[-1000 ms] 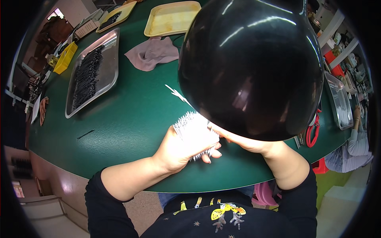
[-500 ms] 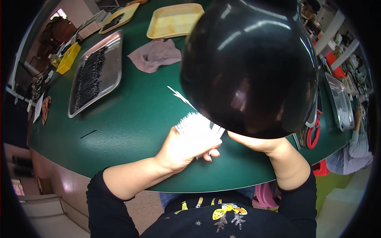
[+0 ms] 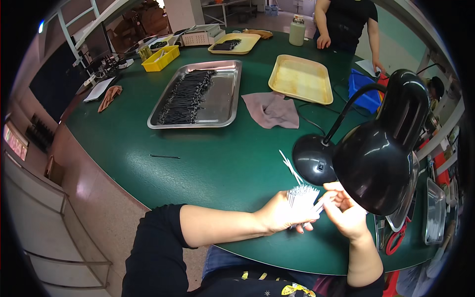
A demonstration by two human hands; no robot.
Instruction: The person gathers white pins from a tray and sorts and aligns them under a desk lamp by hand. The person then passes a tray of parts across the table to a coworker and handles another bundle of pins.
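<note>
Detail Lost in Glare

The left hand [image 3: 275, 215] clamps upright thin white sticks [image 3: 303, 197], washed out lower down, over the green table [image 3: 213, 180]. Beside them, the right hand [image 3: 350, 221], partly behind the lamp shade [image 3: 373, 166], has curled fingers; whether they pinch anything cannot be told.

The bare left hand [image 3: 277, 215] clasps a dense bundle of thin white sticks [image 3: 303, 202]; the bare right hand [image 3: 349, 215], fingers curled, is at its three o'clock, a glossy black bell-shaped lampshade [image 3: 373, 163] at two, a crumpled mauve cloth [image 3: 271, 111] at eleven.
</note>
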